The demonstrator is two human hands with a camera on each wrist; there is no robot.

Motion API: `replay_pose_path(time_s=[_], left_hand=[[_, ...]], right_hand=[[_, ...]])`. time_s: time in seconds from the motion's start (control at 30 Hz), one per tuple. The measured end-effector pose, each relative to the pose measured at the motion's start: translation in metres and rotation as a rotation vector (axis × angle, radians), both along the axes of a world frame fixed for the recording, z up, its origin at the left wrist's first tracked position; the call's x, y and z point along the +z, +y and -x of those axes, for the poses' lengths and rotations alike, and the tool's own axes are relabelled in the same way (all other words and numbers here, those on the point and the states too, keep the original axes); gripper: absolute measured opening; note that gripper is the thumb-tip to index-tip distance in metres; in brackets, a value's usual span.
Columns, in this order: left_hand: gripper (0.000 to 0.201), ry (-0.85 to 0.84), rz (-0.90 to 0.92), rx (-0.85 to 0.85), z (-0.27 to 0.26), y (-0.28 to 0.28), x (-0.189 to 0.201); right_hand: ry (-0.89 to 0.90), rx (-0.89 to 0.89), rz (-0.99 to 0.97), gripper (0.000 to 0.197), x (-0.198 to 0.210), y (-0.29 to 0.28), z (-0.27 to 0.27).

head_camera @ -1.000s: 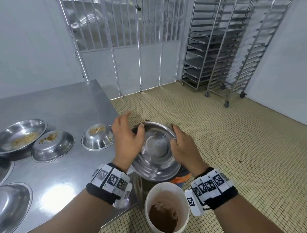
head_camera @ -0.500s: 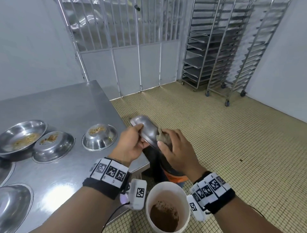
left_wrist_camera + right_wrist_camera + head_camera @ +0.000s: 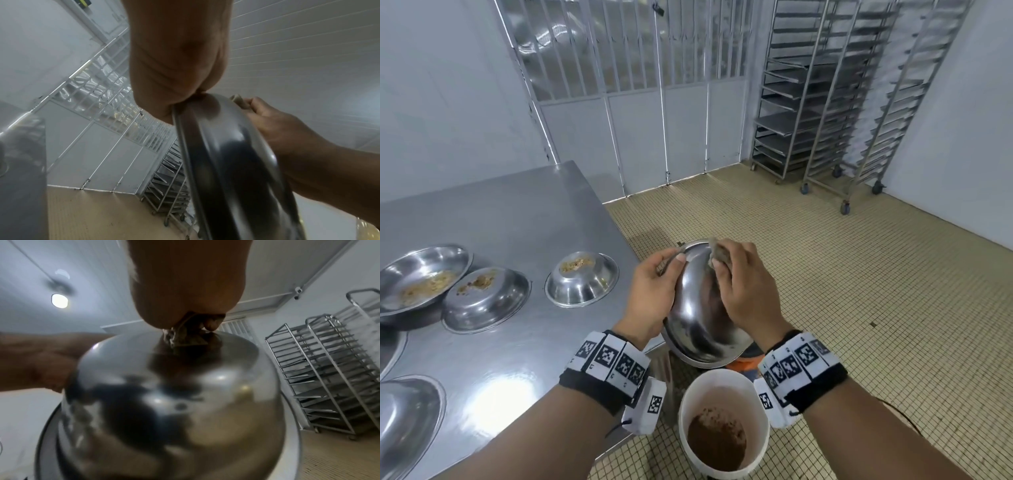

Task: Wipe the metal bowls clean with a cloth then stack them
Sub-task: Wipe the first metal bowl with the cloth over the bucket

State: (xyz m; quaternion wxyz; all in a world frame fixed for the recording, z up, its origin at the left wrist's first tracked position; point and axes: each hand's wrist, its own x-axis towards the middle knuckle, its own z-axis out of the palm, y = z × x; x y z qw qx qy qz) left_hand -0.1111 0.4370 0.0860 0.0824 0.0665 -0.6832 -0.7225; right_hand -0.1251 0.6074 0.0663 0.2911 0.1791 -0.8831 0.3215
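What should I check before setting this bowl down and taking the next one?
1. Left hand grip on rim of the shiny round metal bowl: ok.
2. Right hand presses crumpled grey-brown cloth on bowl's outside: ok.
3. Bowl's inside clean: cannot tell, faces away.
4. Bare spot on steel table for stacking: ok.
5. Small metal bowl with crumbs awaiting wiping: not ok, dirty.
6. White bucket of brown waste below: ok.

R hand (image 3: 185, 288) presses cloth (image 3: 176, 337) on upturned bowl (image 3: 174, 402); L hand (image 3: 41, 360) grips rim.
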Motion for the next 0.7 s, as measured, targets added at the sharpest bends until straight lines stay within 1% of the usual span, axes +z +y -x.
replay_pose_path(time_s=[0.1, 0.17, 0.2, 0.3, 0.4, 0.47, 0.53, 0.57, 0.6, 0.63, 0.67, 0.7], left_hand=[[0.034, 0.012, -0.032, -0.077, -0.008, -0.003, -0.002], [0.046, 0.003, -0.058, -0.099, -0.010, -0.003, -0.004], [0.047, -0.006, -0.070, -0.088, -0.009, -0.002, -0.005], [0.030, -0.015, -0.127, 0.001, -0.004, -0.002, -0.001], [0.024, -0.009, -0.149, 0.029, 0.002, -0.008, 0.000], [0.022, -0.007, -0.142, 0.046, 0.003, -0.011, -0.001], [0.022, 0.004, -0.131, 0.057, 0.003, -0.012, -0.004], [0.021, 0.010, -0.122, 0.057, 0.002, -0.010, -0.005], [0.021, 0.012, -0.117, 0.055, 0.001, -0.008, -0.006], [0.021, 0.011, -0.112, 0.054, 0.000, -0.005, -0.007], [0.021, 0.013, -0.108, 0.051, 0.000, -0.002, -0.009], [0.022, 0.015, -0.106, 0.048, 0.000, 0.001, -0.010]], right_hand=[[0.027, -0.106, 0.060, 0.028, -0.007, 0.003, -0.003], [0.047, -0.171, 0.062, 0.030, -0.010, 0.003, -0.003], [0.069, -0.169, 0.041, 0.034, -0.012, 0.000, -0.006], [0.145, -0.030, -0.061, 0.047, -0.027, -0.008, -0.022], [0.127, 0.066, -0.085, 0.045, -0.050, 0.001, -0.033], [0.037, 0.041, -0.027, 0.042, -0.064, 0.011, -0.033], [-0.101, -0.055, 0.072, 0.043, -0.071, 0.021, -0.027], [-0.142, -0.115, 0.115, 0.043, -0.070, 0.025, -0.023], [-0.153, -0.163, 0.152, 0.042, -0.065, 0.027, -0.020], [-0.126, -0.178, 0.185, 0.040, -0.056, 0.026, -0.018], [-0.073, -0.150, 0.204, 0.039, -0.046, 0.021, -0.018], [-0.009, -0.085, 0.196, 0.037, -0.037, 0.015, -0.020]])
